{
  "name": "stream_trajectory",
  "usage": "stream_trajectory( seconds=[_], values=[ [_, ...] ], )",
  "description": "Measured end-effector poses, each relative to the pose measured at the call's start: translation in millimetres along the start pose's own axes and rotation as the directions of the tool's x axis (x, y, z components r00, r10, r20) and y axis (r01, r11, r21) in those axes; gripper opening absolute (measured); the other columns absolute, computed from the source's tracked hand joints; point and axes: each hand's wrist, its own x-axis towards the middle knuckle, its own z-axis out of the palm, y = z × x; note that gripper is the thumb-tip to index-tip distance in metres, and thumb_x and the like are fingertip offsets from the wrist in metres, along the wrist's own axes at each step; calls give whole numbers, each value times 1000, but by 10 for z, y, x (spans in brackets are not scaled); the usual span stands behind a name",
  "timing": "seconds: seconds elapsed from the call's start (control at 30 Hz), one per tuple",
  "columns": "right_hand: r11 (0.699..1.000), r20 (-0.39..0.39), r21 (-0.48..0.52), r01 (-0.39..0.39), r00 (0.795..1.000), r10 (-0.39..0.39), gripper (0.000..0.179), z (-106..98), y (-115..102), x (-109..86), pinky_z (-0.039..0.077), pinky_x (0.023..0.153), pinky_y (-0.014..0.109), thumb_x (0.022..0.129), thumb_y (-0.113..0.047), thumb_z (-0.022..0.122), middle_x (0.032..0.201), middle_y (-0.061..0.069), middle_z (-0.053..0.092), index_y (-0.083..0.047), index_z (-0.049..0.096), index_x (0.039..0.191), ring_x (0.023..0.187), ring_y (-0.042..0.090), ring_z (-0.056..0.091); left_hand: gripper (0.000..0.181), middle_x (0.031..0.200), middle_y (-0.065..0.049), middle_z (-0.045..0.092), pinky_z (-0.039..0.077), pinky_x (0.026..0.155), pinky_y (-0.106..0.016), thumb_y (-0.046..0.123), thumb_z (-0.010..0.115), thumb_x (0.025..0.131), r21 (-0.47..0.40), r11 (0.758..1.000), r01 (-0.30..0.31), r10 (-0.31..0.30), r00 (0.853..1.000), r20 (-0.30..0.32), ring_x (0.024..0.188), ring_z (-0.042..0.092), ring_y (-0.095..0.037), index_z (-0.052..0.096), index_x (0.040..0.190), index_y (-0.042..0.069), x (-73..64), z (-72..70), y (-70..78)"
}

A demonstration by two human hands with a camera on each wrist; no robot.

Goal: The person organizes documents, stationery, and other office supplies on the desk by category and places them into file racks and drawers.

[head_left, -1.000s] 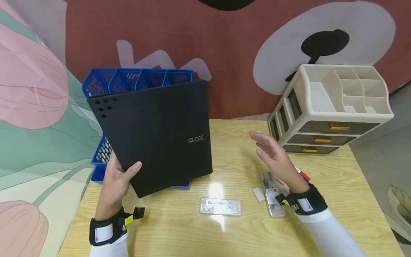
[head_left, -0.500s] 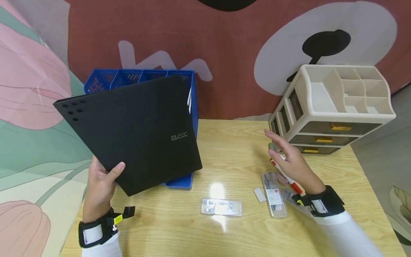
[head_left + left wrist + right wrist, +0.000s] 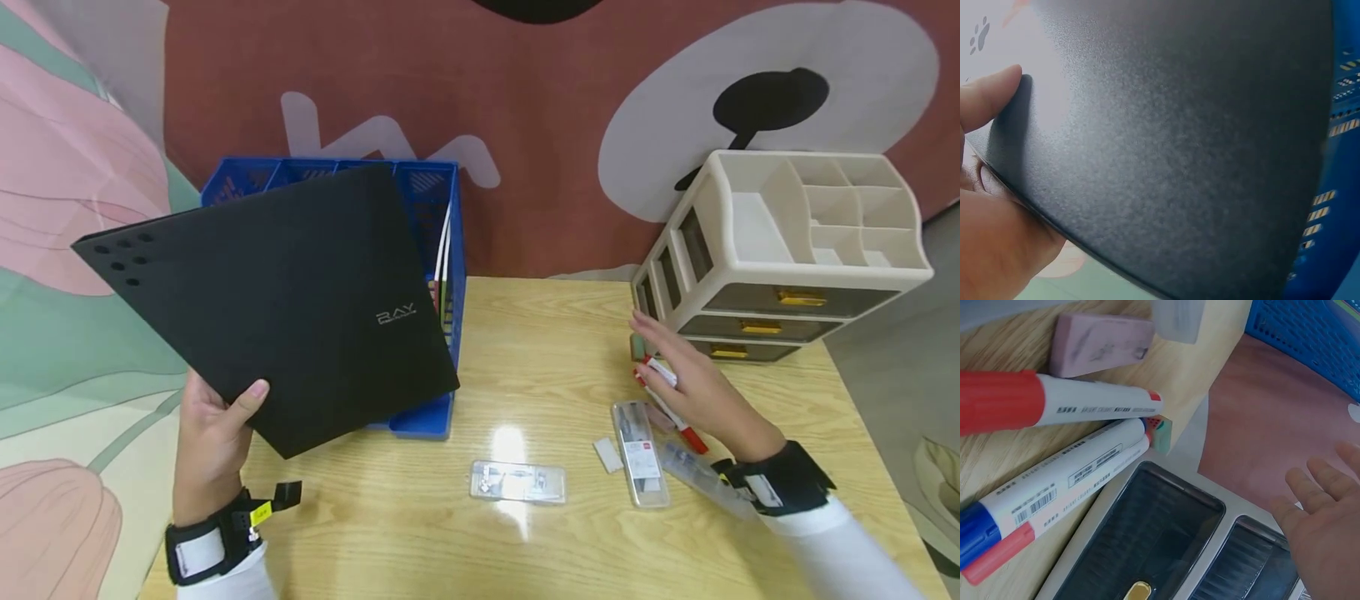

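My left hand [image 3: 213, 433] grips a black folder [image 3: 277, 317] by its lower left edge, thumb on the front cover. The folder is tilted and held up in front of a blue file rack [image 3: 423, 417], hiding much of it. In the left wrist view the folder's dark cover [image 3: 1172, 144] fills most of the picture. My right hand [image 3: 701, 392] holds nothing, its fingers loosely extended above several whiteboard markers [image 3: 686, 433] in front of the drawer unit. The right wrist view shows a red-capped marker [image 3: 1091, 400] and a blue-capped marker [image 3: 1054, 475] below the hand's level.
A cream drawer unit [image 3: 810, 275] with top compartments stands at the back right. Near the markers lie a green block [image 3: 637, 347], a pink eraser [image 3: 1100, 347], a white eraser [image 3: 607, 455] and a clear case [image 3: 640, 458]. Another clear case [image 3: 517, 483] lies at mid-table.
My left hand has carried the folder leftward, exposing white-edged items in the rack's right compartment. My right hand has moved right, closer to the drawer unit, uncovering more of the markers.
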Motion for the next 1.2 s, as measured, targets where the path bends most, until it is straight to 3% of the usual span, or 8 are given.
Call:
stream_trajectory(
  seconds=[0.2,0.4,0.63,0.9,1.13,1.2],
  values=[
    [1000,15,-30,3,1000,-3,68,34,10,-30,37,102,66,93,-23,64,160,8,28,-18,33,152,141,34,30,61,133,-27,54,55,94,-31,-32,42,84,-83,994,-76,74,997,-24,116,58,-32,31,140,-12,-31,-26,104],
    [999,20,-37,-2,1000,3,65,58,21,-52,37,103,66,93,-24,64,159,10,29,-14,36,151,140,37,32,61,132,-31,53,54,94,-33,-32,44,83,-89,983,-162,154,984,-93,116,58,-35,31,140,-14,-11,-16,143],
    [999,17,-34,-20,1000,21,63,69,46,-82,39,101,66,91,-19,67,159,8,30,-17,41,148,140,35,33,62,131,-31,54,54,96,-34,-33,43,82,-113,973,-199,180,971,-156,117,56,-36,34,139,-12,18,22,110],
    [999,6,-28,-23,1000,24,58,89,67,-96,40,98,67,92,-23,64,158,10,32,-10,45,145,137,37,37,66,136,-33,47,48,101,-30,-28,52,81,74,973,-220,231,944,-236,124,49,-38,39,141,-4,6,72,153],
    [998,7,-50,-30,1000,30,58,94,95,-110,41,97,68,92,-23,65,158,13,32,-8,45,145,137,39,37,71,141,-32,43,42,107,-32,-26,56,79,157,941,-299,333,900,-280,128,41,-42,40,144,0,1,141,184],
    [998,8,-54,-28,1000,28,59,93,98,-118,41,97,68,92,-22,65,158,13,31,-8,45,145,137,38,36,72,141,-30,43,41,107,-31,-24,58,79,194,935,-296,343,893,-292,129,40,-41,40,144,0,9,164,189]
  ],
)
